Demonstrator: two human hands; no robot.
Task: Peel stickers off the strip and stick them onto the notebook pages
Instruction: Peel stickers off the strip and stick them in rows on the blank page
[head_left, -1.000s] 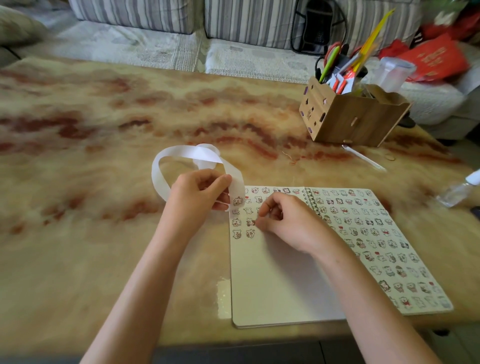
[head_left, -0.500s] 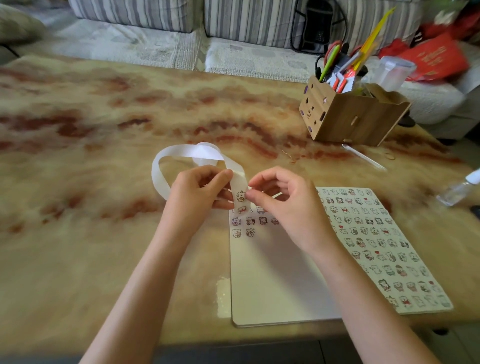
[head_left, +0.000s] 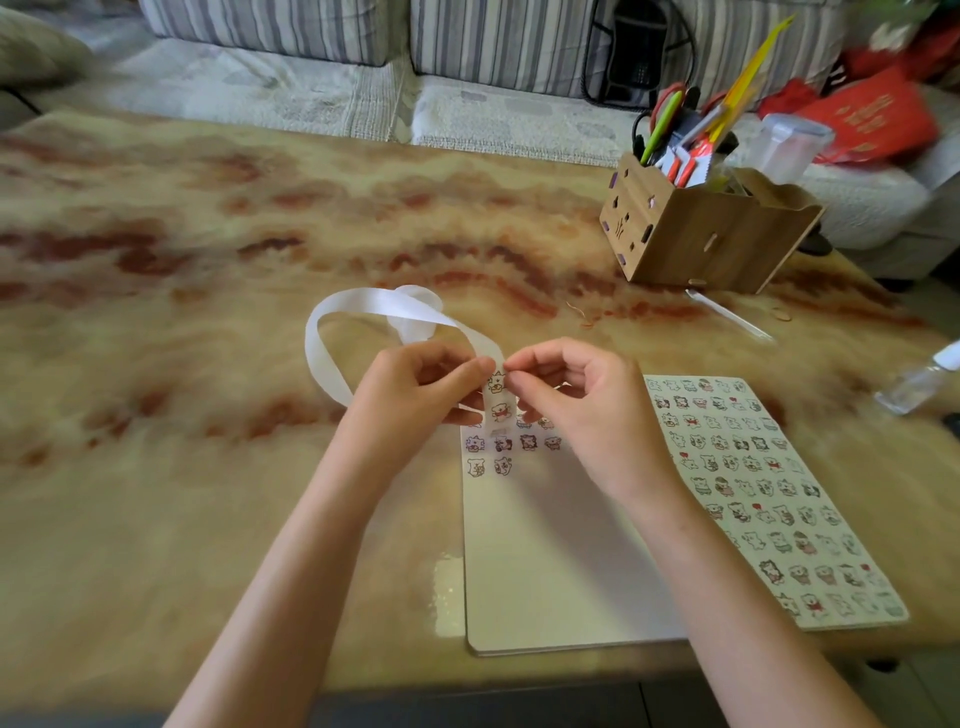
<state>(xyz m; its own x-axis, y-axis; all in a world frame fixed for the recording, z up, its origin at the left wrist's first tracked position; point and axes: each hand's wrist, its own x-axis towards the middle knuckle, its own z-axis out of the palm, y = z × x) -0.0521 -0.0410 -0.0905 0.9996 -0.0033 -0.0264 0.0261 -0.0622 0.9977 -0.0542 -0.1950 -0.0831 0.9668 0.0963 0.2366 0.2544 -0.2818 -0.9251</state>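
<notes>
With our left hand gripping the strip, our right hand pinches a sticker to peel; next we must press it onto the notebook.

strip: your white band looks smooth, slightly glossy, like coated paper | notebook: your pages are matt white paper | desk: polished, glossy, stone-like, it reflects light near you | box: smooth matt wood | sofa: striped cloth | bottle: clear plastic
</notes>
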